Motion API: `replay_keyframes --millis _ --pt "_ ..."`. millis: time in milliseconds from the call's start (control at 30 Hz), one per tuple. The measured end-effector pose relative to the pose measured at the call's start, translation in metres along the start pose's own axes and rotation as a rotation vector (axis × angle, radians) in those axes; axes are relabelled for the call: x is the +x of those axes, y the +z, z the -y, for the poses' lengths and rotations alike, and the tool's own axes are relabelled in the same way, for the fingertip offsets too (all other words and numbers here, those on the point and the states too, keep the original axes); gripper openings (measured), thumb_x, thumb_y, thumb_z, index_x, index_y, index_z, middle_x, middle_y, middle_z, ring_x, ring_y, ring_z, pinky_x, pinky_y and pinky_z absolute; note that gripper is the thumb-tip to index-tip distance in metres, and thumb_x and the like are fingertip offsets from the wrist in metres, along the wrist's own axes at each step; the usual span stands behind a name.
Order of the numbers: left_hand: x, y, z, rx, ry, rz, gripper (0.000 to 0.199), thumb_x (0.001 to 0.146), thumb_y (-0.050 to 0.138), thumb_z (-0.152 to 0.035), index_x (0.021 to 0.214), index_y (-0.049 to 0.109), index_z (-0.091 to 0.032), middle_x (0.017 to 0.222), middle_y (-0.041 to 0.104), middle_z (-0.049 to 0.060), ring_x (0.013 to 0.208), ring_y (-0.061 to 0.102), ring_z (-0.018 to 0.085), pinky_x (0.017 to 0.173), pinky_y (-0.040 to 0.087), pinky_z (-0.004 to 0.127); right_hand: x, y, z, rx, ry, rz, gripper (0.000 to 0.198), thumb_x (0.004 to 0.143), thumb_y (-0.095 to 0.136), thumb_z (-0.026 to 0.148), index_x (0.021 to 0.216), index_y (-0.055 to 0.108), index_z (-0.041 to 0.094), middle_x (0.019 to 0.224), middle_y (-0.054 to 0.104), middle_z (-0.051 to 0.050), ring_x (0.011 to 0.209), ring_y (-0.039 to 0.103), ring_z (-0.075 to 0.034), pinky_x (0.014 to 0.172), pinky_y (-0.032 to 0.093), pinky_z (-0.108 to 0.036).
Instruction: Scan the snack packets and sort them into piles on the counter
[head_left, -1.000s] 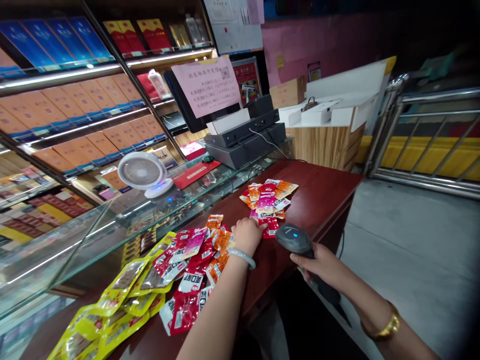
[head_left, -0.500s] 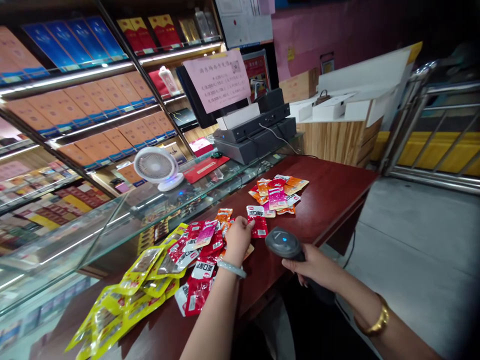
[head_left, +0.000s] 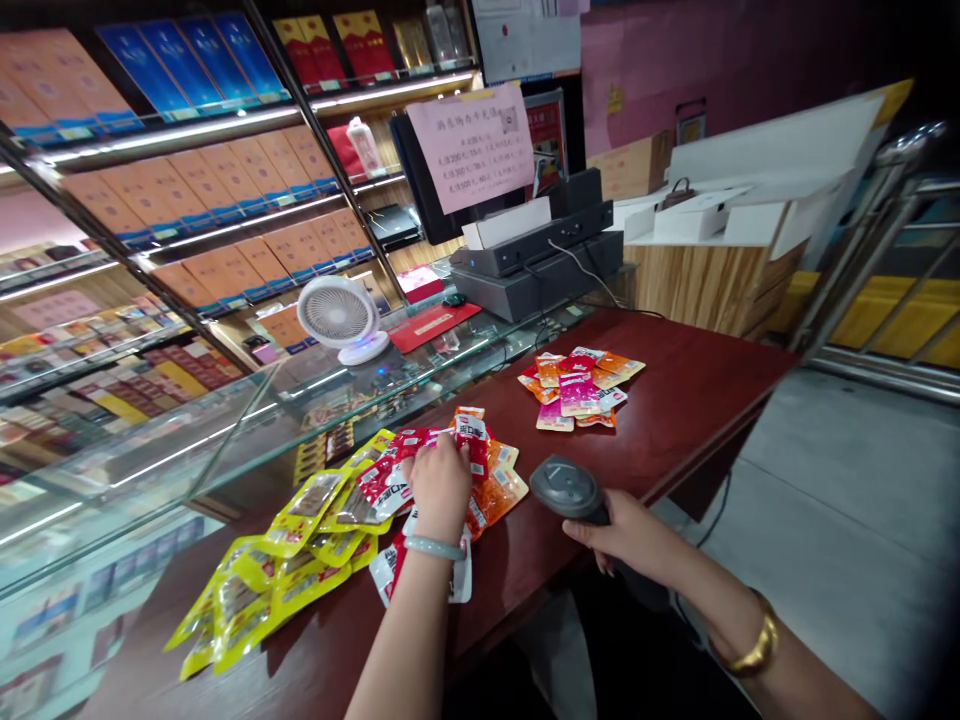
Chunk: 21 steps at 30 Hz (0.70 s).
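Observation:
My left hand, a pale bangle at its wrist, is closed at the edge of a small red-and-white snack packet. It is over a pile of similar red packets, which it partly hides. Orange snack packets lie just right of this hand, and several yellow snack bags overlap to its left. Wrapped round the handle of a dark barcode scanner is my right hand. The scanner's head is above the table's front edge, to the right of the orange packets.
Farther along the red-brown table lies a second pile of pink, orange and red packets. Behind the table runs a glass display counter with a white fan and a monitor covered by a pink notice. Metal railings stand at right.
My left hand has moved left with the red-and-white packet, back over the near pile. The scanner's blue light no longer shows. The view has shifted slightly; my right hand keeps its grip.

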<state>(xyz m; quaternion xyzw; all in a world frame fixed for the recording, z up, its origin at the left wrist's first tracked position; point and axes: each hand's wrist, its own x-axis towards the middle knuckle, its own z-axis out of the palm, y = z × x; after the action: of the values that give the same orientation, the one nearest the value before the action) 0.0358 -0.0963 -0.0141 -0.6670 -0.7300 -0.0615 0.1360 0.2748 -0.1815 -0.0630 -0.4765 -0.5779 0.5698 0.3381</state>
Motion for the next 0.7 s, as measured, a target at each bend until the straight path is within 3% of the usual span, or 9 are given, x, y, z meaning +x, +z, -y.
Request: replay_keyframes --millis 200,400,567,700 --pt "0.002 0.008 0.016 0.058 0.044 -0.021 0.025 0.095 0.040 -0.031 0.099 0.059 -0.015 0.091 0.069 0.014 0.094 0.062 0.030 0.080 0.039 0.037 0.005 0.001 -0.006 0.040 -0.016 0.002 0.041 0.079 0.069 0.053 0.095 0.059 0.017 0.056 0.056 0.006 0.041 0.055 -0.012 0.043 0.044 -0.022" --pt "0.005 0.004 0.007 0.110 0.068 -0.110 0.027 0.092 0.046 -0.034 0.102 0.064 -0.017 0.110 0.063 0.015 0.107 0.052 0.034 0.087 0.039 0.044 0.005 -0.019 -0.005 0.043 -0.008 -0.050 0.040 0.080 0.069 0.052 0.096 0.058 0.017 0.052 0.056 0.006 0.042 0.056 -0.013 0.042 0.043 -0.022" --pt "0.019 -0.001 -0.027 -0.048 0.141 -0.101 0.033 0.091 0.051 -0.037 0.115 0.067 -0.021 0.118 0.064 0.013 0.114 0.051 0.033 0.094 0.037 0.044 0.005 -0.040 -0.008 0.031 0.020 -0.147 0.038 0.081 0.068 0.053 0.092 0.057 0.017 0.049 0.056 0.006 0.041 0.057 -0.013 0.042 0.043 -0.021" --pt "0.039 0.007 -0.081 -0.266 0.196 0.041 0.038 0.091 0.051 -0.053 0.104 0.074 -0.026 0.111 0.070 0.009 0.111 0.056 0.030 0.092 0.039 0.041 0.002 -0.048 -0.008 0.016 0.042 -0.183 0.037 0.081 0.067 0.051 0.089 0.056 0.017 0.048 0.057 0.005 0.041 0.056 -0.013 0.042 0.042 -0.020"
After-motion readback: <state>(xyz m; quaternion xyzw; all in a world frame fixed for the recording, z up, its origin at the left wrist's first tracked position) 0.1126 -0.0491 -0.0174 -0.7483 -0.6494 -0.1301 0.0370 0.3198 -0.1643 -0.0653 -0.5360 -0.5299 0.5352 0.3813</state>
